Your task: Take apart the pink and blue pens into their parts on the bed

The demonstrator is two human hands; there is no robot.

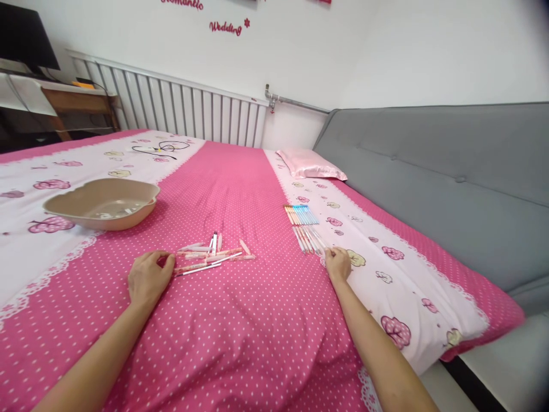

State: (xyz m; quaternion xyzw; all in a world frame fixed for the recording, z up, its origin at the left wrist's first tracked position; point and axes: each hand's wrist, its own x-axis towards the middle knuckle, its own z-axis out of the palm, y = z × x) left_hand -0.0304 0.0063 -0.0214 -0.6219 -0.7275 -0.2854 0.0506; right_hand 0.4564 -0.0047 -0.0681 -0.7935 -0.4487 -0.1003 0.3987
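My left hand (151, 276) rests at the left end of a loose pile of pens (210, 256), mostly pink and white, lying at mixed angles. Its fingers are curled towards the thumb beside the pen ends, and what they hold, if anything, is hidden. On the right, my right hand (338, 263) pinches the near end of a pale pen (318, 239) at the right side of a neat row of pink and white pens (305, 240). Just beyond lies a second tidy row of pens (301, 214), running from orange to blue.
A beige plastic basin (128, 220) with small items inside stands at the left. Behind it lies a black cable (165, 150). A pink pillow (311, 166) is near the grey headboard (429, 154). The pink dotted bedsheet (240, 332) has folds in front.
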